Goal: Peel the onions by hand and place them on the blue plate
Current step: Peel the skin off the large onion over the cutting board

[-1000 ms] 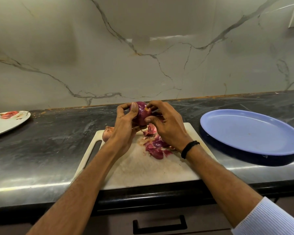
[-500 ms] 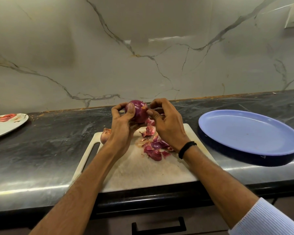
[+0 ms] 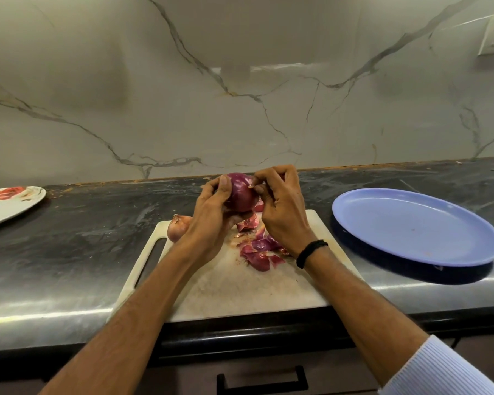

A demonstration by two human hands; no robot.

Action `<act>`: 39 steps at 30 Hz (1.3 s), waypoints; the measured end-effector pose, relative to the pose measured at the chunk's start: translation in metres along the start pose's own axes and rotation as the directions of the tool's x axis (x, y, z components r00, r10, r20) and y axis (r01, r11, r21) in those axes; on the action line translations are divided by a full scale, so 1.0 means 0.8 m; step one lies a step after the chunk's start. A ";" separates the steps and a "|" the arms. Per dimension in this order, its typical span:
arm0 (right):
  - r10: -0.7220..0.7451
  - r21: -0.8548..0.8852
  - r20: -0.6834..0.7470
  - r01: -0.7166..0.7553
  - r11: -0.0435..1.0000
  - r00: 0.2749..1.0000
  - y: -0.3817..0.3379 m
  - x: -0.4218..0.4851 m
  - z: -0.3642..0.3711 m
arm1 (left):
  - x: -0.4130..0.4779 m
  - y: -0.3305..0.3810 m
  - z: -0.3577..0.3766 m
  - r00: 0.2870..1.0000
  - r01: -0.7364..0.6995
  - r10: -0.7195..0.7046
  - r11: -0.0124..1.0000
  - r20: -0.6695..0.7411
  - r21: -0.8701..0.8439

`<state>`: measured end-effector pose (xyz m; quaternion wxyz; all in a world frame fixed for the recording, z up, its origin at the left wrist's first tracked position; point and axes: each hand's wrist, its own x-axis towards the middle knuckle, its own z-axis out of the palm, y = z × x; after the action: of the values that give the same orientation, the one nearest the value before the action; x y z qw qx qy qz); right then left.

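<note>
A person peels a red onion (image 3: pixel 240 193) over a white cutting board (image 3: pixel 240 286) on a dark stone counter (image 3: pixel 77 246). The left hand (image 3: pixel 211 220) cups the onion from the left and below, thumb pressed against its near face, fingers curled around the far side. The right hand (image 3: pixel 280 212) meets it from the right, thumb and forefinger pinched together on a shred of skin at the onion's upper right edge; the other fingers are curled in toward the palm. The onion is held in the air above the far edge of the board, its purple flesh glossy and mostly bare.

A pile of peels (image 3: pixel 258 249) lies on the board below the hands, near the right wrist, which wears a black band (image 3: pixel 311 252). A second onion (image 3: pixel 177 228), its papery skin on, sits at the board's far left corner, partly hidden behind the left hand. The blue plate (image 3: pixel 417 226) stands on the counter to the right of the board, apart from it, with no onion on it. A white plate (image 3: pixel 9 205) with a red pattern lies at the far left edge. A veined marble wall (image 3: pixel 240 95) runs behind the counter.
</note>
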<state>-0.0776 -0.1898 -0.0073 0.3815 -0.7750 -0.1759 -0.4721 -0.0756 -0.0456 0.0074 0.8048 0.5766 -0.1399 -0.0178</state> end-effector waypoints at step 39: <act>-0.002 0.042 0.000 0.002 0.999 1.000 0.001 -0.001 -0.003 | -0.005 0.004 -0.004 0.998 -0.051 0.054 0.982 -0.011 0.179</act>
<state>-0.0785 -0.1925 -0.0076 0.3972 -0.7667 -0.1862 -0.4688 -0.0793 -0.0407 0.0087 0.7509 0.6428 -0.1499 0.0207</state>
